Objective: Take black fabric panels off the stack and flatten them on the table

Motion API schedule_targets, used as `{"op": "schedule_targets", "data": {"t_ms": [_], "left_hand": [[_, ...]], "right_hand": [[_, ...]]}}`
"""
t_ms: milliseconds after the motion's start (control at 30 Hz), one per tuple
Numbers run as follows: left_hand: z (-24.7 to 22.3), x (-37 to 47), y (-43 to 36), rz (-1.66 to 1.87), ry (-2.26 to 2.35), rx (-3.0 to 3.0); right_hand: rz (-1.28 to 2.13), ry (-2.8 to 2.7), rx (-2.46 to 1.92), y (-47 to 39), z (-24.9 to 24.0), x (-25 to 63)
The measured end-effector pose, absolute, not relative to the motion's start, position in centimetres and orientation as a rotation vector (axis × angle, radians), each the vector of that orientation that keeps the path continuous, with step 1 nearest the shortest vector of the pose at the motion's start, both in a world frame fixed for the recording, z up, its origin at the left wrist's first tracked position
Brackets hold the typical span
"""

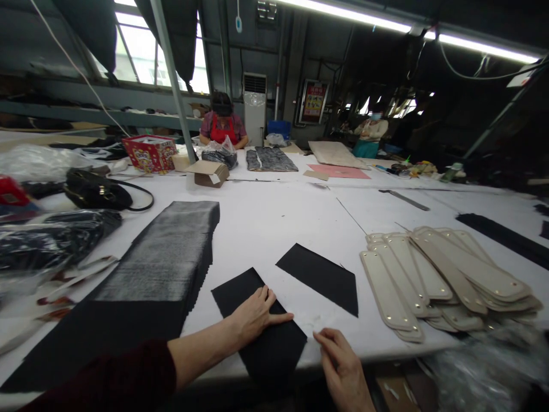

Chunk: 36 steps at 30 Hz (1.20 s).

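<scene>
A black fabric piece (274, 357) lies at the table's front edge, its near end hanging over. My left hand (254, 316) presses on its right side, palm down, thumb stretched out along the edge and apart from the fingers. Just right of the piece's near corner is my right hand (343, 366), thumb and forefinger pinched together; whatever may be between them is too small to make out. A second black piece (321, 277) lies flat beyond both hands. To the left is a tall stack of black fabric pieces (160, 252), fanned towards me.
Beige strap-shaped panels with metal studs (446, 274) are heaped at right. A metal ruler (405, 199) lies behind them. On the left are a black handbag (98, 190) and plastic-wrapped goods (55, 237). A cardboard box (209, 173) stands farther back, near a person in a red apron (223, 129).
</scene>
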State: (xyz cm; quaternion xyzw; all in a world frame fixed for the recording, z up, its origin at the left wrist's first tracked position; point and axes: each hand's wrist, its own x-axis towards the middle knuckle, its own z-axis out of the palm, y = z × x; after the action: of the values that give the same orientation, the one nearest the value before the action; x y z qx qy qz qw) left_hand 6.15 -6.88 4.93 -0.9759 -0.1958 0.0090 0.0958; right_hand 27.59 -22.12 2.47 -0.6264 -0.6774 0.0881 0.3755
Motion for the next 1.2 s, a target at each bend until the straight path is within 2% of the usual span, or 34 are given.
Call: {"op": "schedule_targets", "data": {"t_ms": [167, 400, 733, 900, 1200], "left_hand": [[5.0, 5.9, -6.8, -0.006, -0.554, -2.889], [4.6, 5.1, -6.0, -0.112, -0.602, -2.939], [4.8, 3.8, -3.6, -0.041, -0.609, -2.925], [5.7, 2.1, -0.4, 0.026, -0.852, -2.971], [5.7, 2.4, 1.1, -0.115, -1.579, -3.049]], "right_hand": [[0.319, -1.654, -1.53, -17.9, 3.7, 23.6], [-0.085, -1.86, -1.727, -15.7, 0.0, 20.4], [-0.418, -2.058, -1.856, -17.9, 0.8, 22.3], [-0.632, -2.095, -1.723, -20.1, -0.5, 25.0], [-0.515, -1.889, -1.742, -16.8, -1.1, 24.8]]}}
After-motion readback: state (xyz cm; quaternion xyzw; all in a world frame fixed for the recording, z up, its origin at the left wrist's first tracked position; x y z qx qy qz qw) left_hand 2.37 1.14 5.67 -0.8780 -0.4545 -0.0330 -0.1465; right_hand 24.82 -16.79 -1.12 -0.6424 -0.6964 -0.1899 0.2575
